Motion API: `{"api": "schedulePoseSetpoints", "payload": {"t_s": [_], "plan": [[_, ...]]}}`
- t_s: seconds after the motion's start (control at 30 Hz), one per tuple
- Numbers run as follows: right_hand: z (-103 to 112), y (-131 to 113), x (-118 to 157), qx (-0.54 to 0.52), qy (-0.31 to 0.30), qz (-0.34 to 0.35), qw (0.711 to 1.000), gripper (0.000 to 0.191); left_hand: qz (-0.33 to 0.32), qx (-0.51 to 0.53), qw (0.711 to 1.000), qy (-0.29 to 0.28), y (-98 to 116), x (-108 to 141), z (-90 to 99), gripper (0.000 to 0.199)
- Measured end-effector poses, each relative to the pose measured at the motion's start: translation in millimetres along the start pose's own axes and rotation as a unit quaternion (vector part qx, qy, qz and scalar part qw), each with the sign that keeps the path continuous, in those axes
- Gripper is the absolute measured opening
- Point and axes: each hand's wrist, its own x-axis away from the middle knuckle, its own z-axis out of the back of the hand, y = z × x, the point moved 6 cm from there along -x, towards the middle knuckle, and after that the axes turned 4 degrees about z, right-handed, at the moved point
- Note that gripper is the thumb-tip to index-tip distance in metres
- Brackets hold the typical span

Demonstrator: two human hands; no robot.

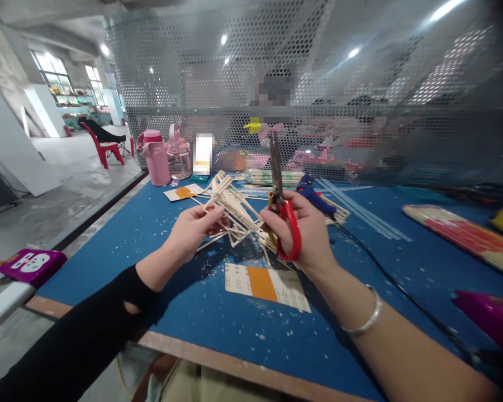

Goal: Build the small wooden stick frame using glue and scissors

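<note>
Far left of the stick frame (235, 211), a purple box (33, 267) sits by the corner of the blue table (218, 324). Behind the frame and to its left stand a pink flask (157, 162) and a clear bottle (179, 161), with one card (182, 192) lying nearer to it. At the frame's left side, my left hand (197, 226) has thumb and fingertips pinching its sticks. I hold the frame itself up between my two hands, above the tabletop; a second card (262, 283) lies on my side of it. Many sticks already seem joined into an open, angular shape. Several ends jut out unevenly, so I judge it unfinished, with trimming or joining left; I can't tell how many pieces remain. Just right of the frame, my right hand (305, 226) curls around the scissors (278, 178), blades up and together; its fingertips meet the frame's end, but I can't tell how firmly. Farther right of the frame lie a blue glue gun (316, 196), pale blue strips (362, 209) and a packet of sticks (461, 234).
</note>
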Motion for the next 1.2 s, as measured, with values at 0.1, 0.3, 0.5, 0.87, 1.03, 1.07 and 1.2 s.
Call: {"api": "schedulePoseSetpoints", "payload": {"t_s": [0.1,0.3,0.5,0.87,1.03,1.07,1.2], "plan": [[-2.1,-2.3,2.2,0.003,0.004,0.004,1.0,0.036,-0.003,0.025,0.999,0.019,1.0,0.1,2.3,0.013],[-10.2,-5.5,9.2,0.027,-0.004,-0.002,1.0,0.033,-0.057,0.055,0.997,0.019,5.3,-0.3,-0.2,0.012],[-7.0,-1.7,7.4,0.024,0.025,0.011,0.999,0.035,-0.043,0.054,0.998,-0.002,-1.7,-0.7,-4.5,0.009],[3.6,-6.5,2.2,0.059,0.043,0.031,0.997,0.036,0.023,0.067,0.997,-0.025,-5.6,1.4,-1.8,0.025],[13.6,-12.0,-3.3,0.084,0.065,0.008,0.994,0.042,0.042,0.072,0.996,-0.011,-5.1,4.3,-3.4,0.03],[17.6,-17.7,-4.2,0.1,0.067,0.011,0.993,0.043,0.038,0.079,0.996,-0.008,-4.3,4.4,-3.2,0.03],[25.9,-51.9,-3.1,0.225,-0.036,0.096,0.969,0.029,0.022,0.092,0.995,0.007,-0.4,3.7,0.1,0.027]]}}
